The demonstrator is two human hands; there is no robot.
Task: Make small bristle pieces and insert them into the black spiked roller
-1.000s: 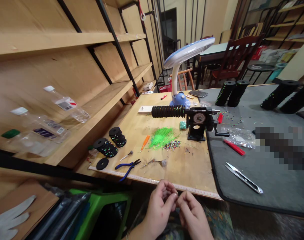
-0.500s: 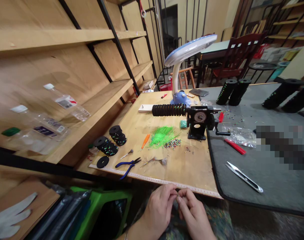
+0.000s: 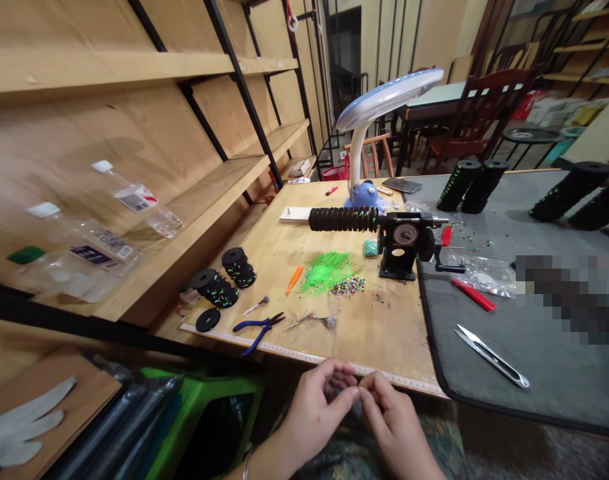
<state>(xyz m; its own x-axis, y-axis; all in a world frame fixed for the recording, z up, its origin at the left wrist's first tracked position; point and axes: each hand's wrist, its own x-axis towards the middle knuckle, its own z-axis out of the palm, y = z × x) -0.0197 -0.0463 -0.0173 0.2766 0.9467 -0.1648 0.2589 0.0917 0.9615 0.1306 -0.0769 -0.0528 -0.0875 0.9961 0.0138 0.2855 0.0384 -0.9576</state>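
Observation:
Below the table's front edge, my left hand [image 3: 318, 415] and my right hand [image 3: 391, 420] meet fingertip to fingertip. Both are pinched on something too small to make out. Beyond them on the wood lie blue-handled pliers [image 3: 258, 328], a frayed bundle of thin strands [image 3: 311, 320], an orange-handled tool [image 3: 293, 281], a pile of green strands [image 3: 331, 270] and multicoloured beads [image 3: 350, 287]. Behind these stands a black hand-cranked winder [image 3: 398, 247] carrying a row of black discs [image 3: 343, 219].
Silver snips [image 3: 491, 357] and a red tool [image 3: 474, 295] rest on the grey mat [image 3: 514, 373]. Stacked black spools [image 3: 215, 289] stand at the left. A blue and white lamp [image 3: 364, 195] rises at the back. Wooden shelves [image 3: 129, 65] with plastic bottles line the left side.
My left hand has turned and its fingers have shifted, with its thumb now stretched towards my right fingertips. The view has moved slightly, so the table things appear a little farther right.

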